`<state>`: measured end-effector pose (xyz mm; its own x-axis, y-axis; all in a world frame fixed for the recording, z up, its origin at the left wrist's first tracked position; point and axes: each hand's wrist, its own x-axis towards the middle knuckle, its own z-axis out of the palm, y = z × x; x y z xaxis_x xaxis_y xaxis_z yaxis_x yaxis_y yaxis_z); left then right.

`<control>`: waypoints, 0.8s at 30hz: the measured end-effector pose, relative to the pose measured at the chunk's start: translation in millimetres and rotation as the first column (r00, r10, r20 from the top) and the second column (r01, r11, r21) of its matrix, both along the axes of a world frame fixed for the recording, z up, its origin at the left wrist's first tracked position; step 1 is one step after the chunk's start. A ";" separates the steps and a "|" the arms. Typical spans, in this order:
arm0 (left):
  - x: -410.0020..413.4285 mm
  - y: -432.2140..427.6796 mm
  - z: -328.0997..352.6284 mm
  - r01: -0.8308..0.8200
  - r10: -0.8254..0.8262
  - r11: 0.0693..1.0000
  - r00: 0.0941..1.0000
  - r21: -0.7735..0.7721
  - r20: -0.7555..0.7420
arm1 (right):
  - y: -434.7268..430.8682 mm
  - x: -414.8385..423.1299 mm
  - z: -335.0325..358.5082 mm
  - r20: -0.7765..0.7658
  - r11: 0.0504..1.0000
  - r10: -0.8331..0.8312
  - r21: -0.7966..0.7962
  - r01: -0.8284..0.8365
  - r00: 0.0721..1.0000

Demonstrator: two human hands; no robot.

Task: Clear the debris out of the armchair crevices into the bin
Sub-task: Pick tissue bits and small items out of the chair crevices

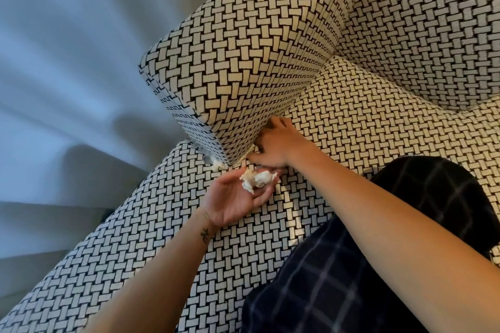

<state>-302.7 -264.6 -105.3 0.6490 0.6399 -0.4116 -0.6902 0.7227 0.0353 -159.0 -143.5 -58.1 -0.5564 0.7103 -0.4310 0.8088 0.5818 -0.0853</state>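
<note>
I am looking down at an armchair [365, 121] covered in black-and-cream woven fabric. My left hand [235, 199] lies palm up on the seat, its fingers cupping several crumpled white paper scraps [257, 180]. My right hand [273, 146] is just above it, with its fingertips pushed into the crevice between the armrest [243, 62] and the seat cushion, so the fingertips are hidden. Another white scrap [217, 164] sticks out of the crevice at the armrest's front corner. No bin is in view.
A pale curtain [67, 62] hangs to the left of the chair. My leg in dark checked cloth [351, 265] rests on the seat at the lower right. The chair back [433, 21] rises at the upper right.
</note>
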 end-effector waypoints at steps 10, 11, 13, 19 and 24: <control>1.5 0.2 3.6 -0.007 0.006 1.000 1.000 -0.027 -0.016 | -1.7 6.5 -14.2 -0.289 0.938 -0.318 -0.237 0.254 0.903; 1.3 0.8 4.1 -0.005 0.005 1.000 1.000 -0.021 -0.010 | -2.2 6.4 -15.7 -0.307 0.932 -0.338 -0.243 0.270 0.890; 1.6 0.9 5.3 -0.003 0.003 1.000 1.000 -0.014 -0.018 | -3.5 7.5 -17.8 -0.347 0.918 -0.379 -0.257 0.302 0.858; 1.8 1.5 9.1 -0.004 0.004 1.000 0.999 -0.005 -0.038 | -0.8 7.9 -16.2 -0.380 0.893 -0.435 -0.294 0.340 0.816; 0.5 1.4 9.0 -0.008 0.008 1.000 0.999 0.006 -0.039 | 0.6 3.5 -14.1 -0.335 0.889 -0.438 -0.302 0.345 0.834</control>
